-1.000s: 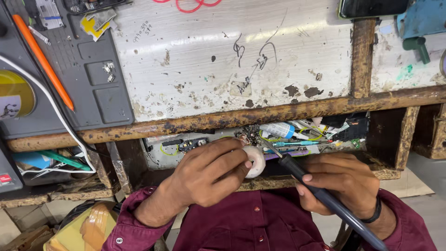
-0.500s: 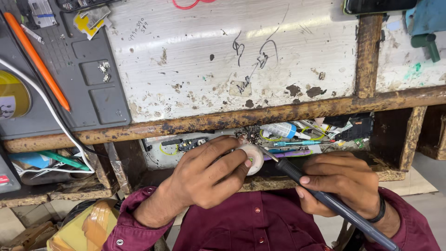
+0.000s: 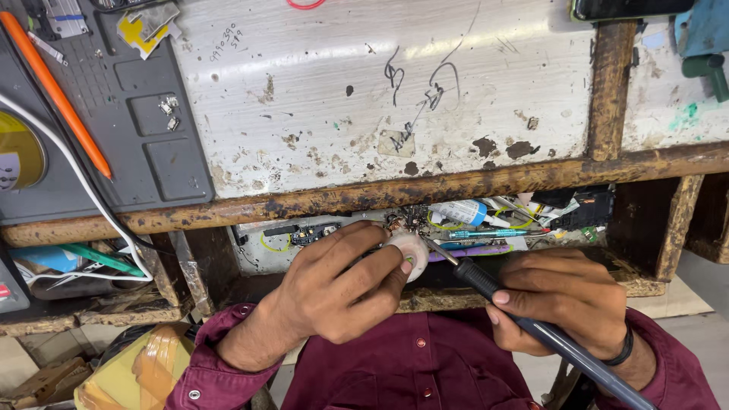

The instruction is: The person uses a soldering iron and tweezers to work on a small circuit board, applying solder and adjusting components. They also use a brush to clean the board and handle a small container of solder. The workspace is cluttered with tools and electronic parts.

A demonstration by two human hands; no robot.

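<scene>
Left hand (image 3: pixel 342 292) curled shut around a small white round part (image 3: pixel 410 250), pinched between thumb and fingers just below the front edge of the workbench (image 3: pixel 395 190). Right hand (image 3: pixel 566 304) closed in a pen grip on a dark soldering iron (image 3: pixel 524 315); its tip meets the part's right side. Below the bench edge, an open shelf holds a blue-capped tube (image 3: pixel 462 212) and loose wires, just behind the part. Risk, as judged: fingertips sit very near the tip, so a slip could burn them; unsupported hands could let the tip skid into the wires.
</scene>
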